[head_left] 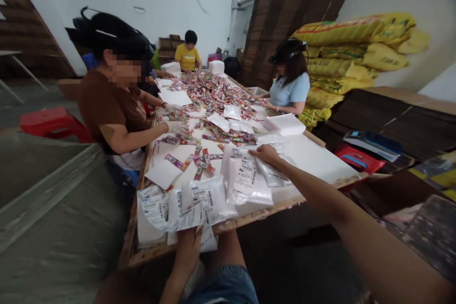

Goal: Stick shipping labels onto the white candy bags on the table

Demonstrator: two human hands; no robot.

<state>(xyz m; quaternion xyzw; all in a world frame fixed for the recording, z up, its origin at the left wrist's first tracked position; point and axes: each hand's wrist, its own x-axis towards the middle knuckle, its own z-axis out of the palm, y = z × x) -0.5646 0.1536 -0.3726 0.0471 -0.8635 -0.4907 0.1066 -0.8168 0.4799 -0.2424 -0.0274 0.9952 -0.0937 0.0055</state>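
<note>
My left hand (188, 243) is at the near edge of the table, closed on a curling strip of printed labels (171, 218). Under and behind that strip lie white plastic packets (203, 194) bearing barcode labels. Reaching over the table, my right hand (268, 155) pinches the upper edge of a white packet at the back of a small pile. In front of it, a labelled white packet (245, 180) rests on the others. Small colourful sachets (204, 159) are scattered just beyond, among white sheets (164, 171).
A large heap of sachets (213, 90) covers the far table. A person in brown (107, 99) with gloved hands works on the left, one in light blue (290, 90) on the right, another in yellow (188, 58) at the far end. Yellow sacks (342, 66) are stacked right.
</note>
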